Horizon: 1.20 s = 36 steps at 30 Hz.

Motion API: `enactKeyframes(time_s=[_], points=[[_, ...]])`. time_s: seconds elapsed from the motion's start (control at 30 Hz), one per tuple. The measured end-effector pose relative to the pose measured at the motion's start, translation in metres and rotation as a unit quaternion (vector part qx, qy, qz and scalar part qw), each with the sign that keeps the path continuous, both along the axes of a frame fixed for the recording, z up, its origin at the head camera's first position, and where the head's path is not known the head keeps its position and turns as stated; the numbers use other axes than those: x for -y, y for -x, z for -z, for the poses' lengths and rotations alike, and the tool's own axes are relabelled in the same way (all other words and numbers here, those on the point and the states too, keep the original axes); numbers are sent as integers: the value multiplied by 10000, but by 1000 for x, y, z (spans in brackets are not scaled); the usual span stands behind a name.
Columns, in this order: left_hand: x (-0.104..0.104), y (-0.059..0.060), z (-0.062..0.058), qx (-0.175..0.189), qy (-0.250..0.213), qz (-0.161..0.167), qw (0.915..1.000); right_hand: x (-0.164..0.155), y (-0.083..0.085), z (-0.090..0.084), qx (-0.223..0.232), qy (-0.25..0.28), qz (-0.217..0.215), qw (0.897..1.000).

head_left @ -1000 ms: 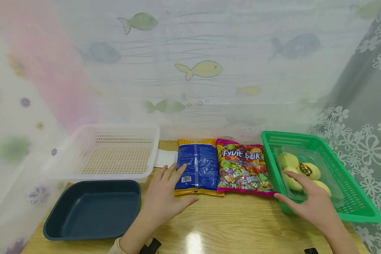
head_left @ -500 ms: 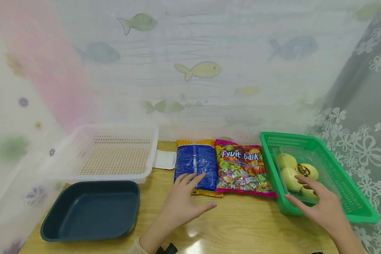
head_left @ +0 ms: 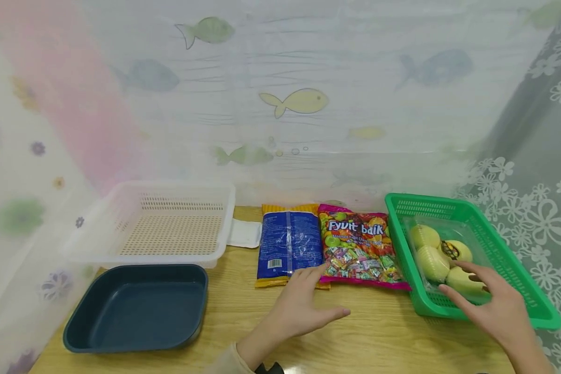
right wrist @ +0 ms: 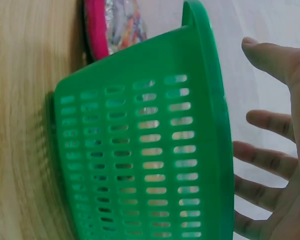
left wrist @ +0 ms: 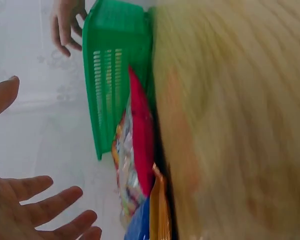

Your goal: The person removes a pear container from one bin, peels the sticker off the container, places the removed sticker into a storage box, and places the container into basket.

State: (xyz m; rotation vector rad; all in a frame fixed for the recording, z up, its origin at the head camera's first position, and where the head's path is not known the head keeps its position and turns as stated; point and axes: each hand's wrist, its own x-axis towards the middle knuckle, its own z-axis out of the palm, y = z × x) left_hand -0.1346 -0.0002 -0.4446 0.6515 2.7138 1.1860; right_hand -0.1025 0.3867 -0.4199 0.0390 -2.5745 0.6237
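My left hand [head_left: 317, 297] hovers open with fingers spread over the wooden table [head_left: 364, 337]. Its fingertips are at the near edges of the blue snack bag [head_left: 290, 244] and the pink candy bag [head_left: 357, 246]. My right hand [head_left: 478, 297] is open over the front of the green basket [head_left: 425, 198], fingers above a clear pack of yellow buns [head_left: 432, 249]; I cannot tell if they touch it. The left wrist view shows my left hand's fingers [left wrist: 45, 207] beside the candy bag [left wrist: 137, 165] and the basket [left wrist: 115, 85]. In the right wrist view my right hand [right wrist: 275, 155] is spread beside the basket's rim [right wrist: 220, 150].
A white slotted basket [head_left: 168, 186] stands at the back left, with a dark blue tray [head_left: 135, 311] in front of it. A small white packet [head_left: 244, 234] lies between the white basket and the blue bag. Fish and flower curtains close in the back and sides.
My left hand has slid right, off the blue bag toward the candy bag's near edge. My right hand has drifted slightly right over the basket.
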Motion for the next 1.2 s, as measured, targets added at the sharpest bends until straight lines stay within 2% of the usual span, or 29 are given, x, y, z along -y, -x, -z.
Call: enactKeyframes(time_s=[0.17, 0.37, 0.53, 0.77, 0.97, 1.2], points=[[-24, -6, 9, 28, -208, 238, 9995, -5, -1, 3, 38, -33, 141, 9999], [-44, -9, 13, 156, -57, 445, 9989, -12, -3, 2, 278, -97, 467, 9985], [-55, -9, 14, 309, -43, 494, 9983, -17, -3, 1, 481, -95, 593, 9970], [-68, -6, 16, 671, -439, 554, 9952, -26, 5, -1, 746, -202, 636, 9950], [-82, -2, 16, 490, -483, 683, 9953, -37, 7, 2, 689, -173, 749, 9947], [-99, 5, 22, 448, -477, 597, 9961, -44, 10, 3, 841, -114, 988, 9915]])
